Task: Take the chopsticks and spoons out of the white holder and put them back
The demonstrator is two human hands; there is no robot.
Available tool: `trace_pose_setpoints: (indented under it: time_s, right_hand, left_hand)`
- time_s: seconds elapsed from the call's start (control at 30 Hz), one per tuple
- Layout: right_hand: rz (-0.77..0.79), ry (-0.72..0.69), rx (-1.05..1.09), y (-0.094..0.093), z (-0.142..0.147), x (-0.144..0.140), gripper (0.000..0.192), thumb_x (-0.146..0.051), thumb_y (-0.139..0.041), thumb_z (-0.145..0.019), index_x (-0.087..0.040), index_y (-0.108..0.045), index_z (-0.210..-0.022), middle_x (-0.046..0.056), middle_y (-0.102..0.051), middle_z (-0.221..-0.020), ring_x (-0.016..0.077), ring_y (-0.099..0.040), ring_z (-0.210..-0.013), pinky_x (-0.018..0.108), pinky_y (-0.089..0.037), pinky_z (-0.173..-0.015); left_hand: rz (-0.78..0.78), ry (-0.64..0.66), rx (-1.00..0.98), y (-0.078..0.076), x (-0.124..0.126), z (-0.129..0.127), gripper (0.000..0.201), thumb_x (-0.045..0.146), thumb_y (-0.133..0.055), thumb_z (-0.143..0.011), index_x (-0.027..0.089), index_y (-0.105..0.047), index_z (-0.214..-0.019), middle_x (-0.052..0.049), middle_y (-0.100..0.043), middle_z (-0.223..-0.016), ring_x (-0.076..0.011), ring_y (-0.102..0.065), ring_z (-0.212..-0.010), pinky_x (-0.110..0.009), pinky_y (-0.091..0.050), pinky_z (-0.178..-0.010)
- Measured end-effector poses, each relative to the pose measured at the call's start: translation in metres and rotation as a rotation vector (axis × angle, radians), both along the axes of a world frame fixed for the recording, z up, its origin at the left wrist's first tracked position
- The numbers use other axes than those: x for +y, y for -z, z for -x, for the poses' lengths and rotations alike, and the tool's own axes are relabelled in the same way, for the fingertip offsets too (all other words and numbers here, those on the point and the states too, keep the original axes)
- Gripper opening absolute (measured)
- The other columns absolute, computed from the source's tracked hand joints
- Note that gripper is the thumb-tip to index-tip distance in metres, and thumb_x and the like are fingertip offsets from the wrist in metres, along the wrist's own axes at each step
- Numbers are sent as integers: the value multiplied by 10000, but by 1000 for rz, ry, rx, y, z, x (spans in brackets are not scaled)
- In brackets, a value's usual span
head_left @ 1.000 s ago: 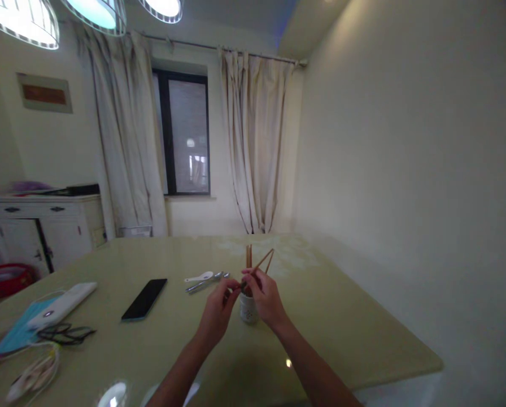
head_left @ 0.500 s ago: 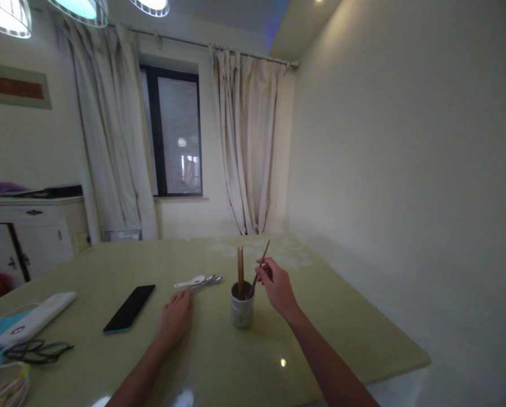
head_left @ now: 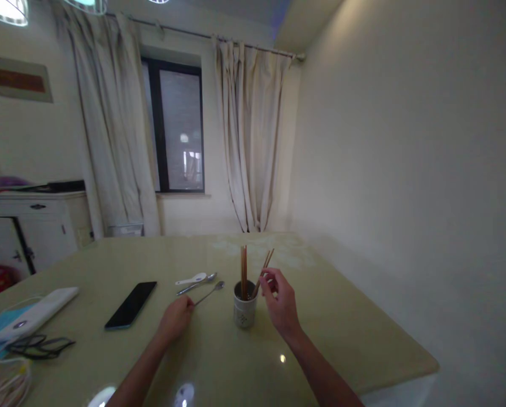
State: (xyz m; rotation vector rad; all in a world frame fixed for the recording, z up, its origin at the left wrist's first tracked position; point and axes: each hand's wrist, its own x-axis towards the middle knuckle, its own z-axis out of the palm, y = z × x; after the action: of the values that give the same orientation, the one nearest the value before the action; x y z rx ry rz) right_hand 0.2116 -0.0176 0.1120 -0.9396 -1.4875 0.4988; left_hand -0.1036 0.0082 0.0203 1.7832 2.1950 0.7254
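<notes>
Two hands work near the table's (head_left: 329, 316) far edge: the left hand (head_left: 175, 319) pinches a metal spoon (head_left: 210, 292) by its handle, the right hand (head_left: 280, 299) grips leaning chopsticks (head_left: 265, 270) in the cup (head_left: 244, 308). Tugging sideways could tip that cup.

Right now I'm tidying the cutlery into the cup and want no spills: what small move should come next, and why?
Probably lift the metal spoon that the left hand grips by its handle and carry it to the cup. The right hand is on the leaning chopsticks there, so it could hold them aside.
</notes>
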Motion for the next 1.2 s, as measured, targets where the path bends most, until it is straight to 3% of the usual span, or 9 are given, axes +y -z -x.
trace_pose_setpoints:
  time_s: [0.23, 0.33, 0.43, 0.5, 0.57, 0.73, 0.87, 1.03, 1.2]
  right_hand:
    - [24, -135, -81, 3, 19, -20, 301, -461, -605, -1016, -201, -754, -978, 55, -759, -843, 198, -693, -747, 284, -543, -704]
    - [83, -185, -30, -4, 29, -21, 345, -482, -659, -983, -191, -727, -1155, 59, -774, -910, 199, -714, -753, 281, -556, -690]
    - [113, -239, 73, -14, 35, -16, 349, -511, -622, -999, -187, -711, -1093, 48, -762, -842, 195, -716, -696, 280, -560, -652]
    - [104, -236, 141, -24, 32, -11, 349, -529, -607, -1002, -194, -703, -1003, 33, -736, -766, 190, -701, -652, 277, -557, -622]
    - [65, -188, 185, -35, 22, -3, 344, -538, -626, -986, -200, -691, -967, 30, -722, -747, 189, -690, -651, 277, -558, -613]
    - [5, -76, 164, -49, -8, 18, 372, -562, -643, -956, -199, -676, -882, 32, -704, -716, 182, -667, -635, 280, -550, -596]
    - [86, -120, 136, -37, -12, 30, 442, -608, -624, -935, -179, -690, -851, 37, -704, -663, 173, -655, -559, 270, -519, -522]
    - [223, -176, 98, -15, -2, 36, 503, -651, -626, -889, -155, -700, -838, 67, -728, -663, 181, -688, -529, 249, -487, -461]
    - [210, -138, 70, -7, -1, 34, 485, -660, -652, -874, -176, -682, -859, 62, -746, -703, 185, -696, -512, 244, -481, -429]
  left_hand:
    - [-173, 87, -326, -14, -26, -23, 286, 403, -443, -972, 191, -636, -975, -71, -747, -964, -228, -706, -916, -313, -551, -805]
    - [-341, 269, -647, -30, -46, -54, 416, 592, -565, -917, 199, -665, -1007, -51, -722, -927, -231, -677, -857, -305, -548, -724]
    - [-356, 430, -711, -47, -57, -80, 382, 584, -626, -925, 212, -698, -970, -46, -731, -930, -223, -681, -886, -301, -555, -785]
    - [-358, 451, -669, -51, -51, -83, 388, 574, -572, -965, 220, -723, -1015, -64, -762, -993, -236, -700, -949, -324, -566, -852]
    - [-388, 368, -561, -46, -36, -72, 423, 547, -470, -1008, 226, -731, -1092, -89, -780, -1106, -258, -709, -1047, -364, -571, -923]
    - [-285, 15, 59, 0, 4, -24, 426, 250, -418, -979, 164, -676, -1306, -170, -704, -1379, -330, -639, -1273, -513, -491, -1096]
    - [-145, -63, 287, 27, 12, -11, 513, 201, -335, -1026, 131, -556, -1483, -200, -606, -1516, -341, -537, -1407, -547, -442, -1131]
    - [-109, -63, 350, 25, 8, -16, 508, 232, -313, -1045, 128, -555, -1479, -206, -627, -1460, -348, -571, -1327, -542, -440, -1090]
    - [-107, -79, 292, 15, 3, -13, 345, 321, -415, -1028, 212, -734, -1101, -140, -701, -1259, -332, -613, -1199, -474, -479, -985]
